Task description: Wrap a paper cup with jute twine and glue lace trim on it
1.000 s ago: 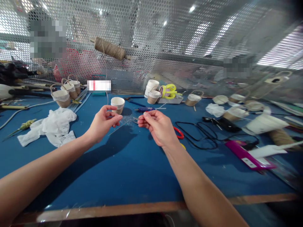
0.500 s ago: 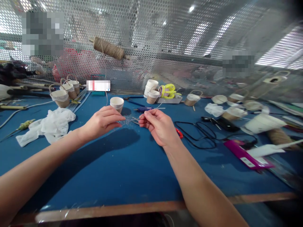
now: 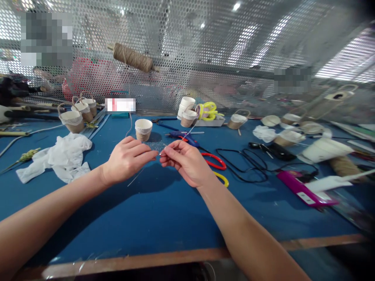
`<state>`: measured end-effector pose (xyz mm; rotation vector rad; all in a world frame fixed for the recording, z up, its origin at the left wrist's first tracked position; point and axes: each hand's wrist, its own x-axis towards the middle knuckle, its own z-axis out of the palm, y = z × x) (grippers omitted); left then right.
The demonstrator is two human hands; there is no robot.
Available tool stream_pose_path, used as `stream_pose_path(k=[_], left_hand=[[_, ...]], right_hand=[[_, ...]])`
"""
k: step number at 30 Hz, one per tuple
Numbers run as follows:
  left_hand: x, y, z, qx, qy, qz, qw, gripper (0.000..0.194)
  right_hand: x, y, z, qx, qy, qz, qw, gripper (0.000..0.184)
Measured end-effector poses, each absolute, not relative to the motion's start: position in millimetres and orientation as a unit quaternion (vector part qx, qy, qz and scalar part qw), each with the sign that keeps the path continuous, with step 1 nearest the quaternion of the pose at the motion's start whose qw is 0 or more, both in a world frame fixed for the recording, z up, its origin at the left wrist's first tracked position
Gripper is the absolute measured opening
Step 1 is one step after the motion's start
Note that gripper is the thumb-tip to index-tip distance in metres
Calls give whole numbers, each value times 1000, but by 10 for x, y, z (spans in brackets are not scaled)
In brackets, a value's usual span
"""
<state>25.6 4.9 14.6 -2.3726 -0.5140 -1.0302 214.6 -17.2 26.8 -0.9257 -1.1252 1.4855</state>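
Observation:
My left hand (image 3: 129, 158) and my right hand (image 3: 184, 160) meet fingertip to fingertip above the blue table. Both are closed in a pinch on a thin pale strand (image 3: 188, 132), whose one end slants up from the right fingers. Another thin end shows under the left hand. Whether it is wire or cord, I cannot tell. Just behind the left hand stands a small paper-lined pot (image 3: 143, 130), white inside with a brown lower wall. A blue glue gun (image 3: 183, 136) lies behind the right hand. Red scissor handles (image 3: 215, 160) and a yellow handle (image 3: 223, 178) stick out beside the right wrist.
Handled little pots (image 3: 72, 121) stand at the back left, near a crumpled white cloth (image 3: 61, 158). Pliers (image 3: 164, 124) lie behind the lined pot. At right are a black cable (image 3: 249, 166), a purple power strip (image 3: 304, 191) and more pots. A twine spool (image 3: 131, 57) hangs on the mesh.
My hands have come together, the right one moving left and slightly down. The strand now shows clearly, and the pot, glue gun and scissor handles are less covered.

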Motion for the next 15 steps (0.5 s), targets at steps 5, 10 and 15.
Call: stream_pose_path(k=[5, 10, 15], left_hand=[[254, 23, 120, -882, -237, -352, 206, 18], [285, -19, 122, -870, -248, -394, 163, 15], [366, -76, 130, -836, -304, -457, 2, 12]], right_hand=[[2130, -168, 228, -386, -479, 578, 536, 34], [2133, -152, 198, -385, -518, 512, 567, 28], [2134, -153, 187, -383, -563, 431, 592, 20]])
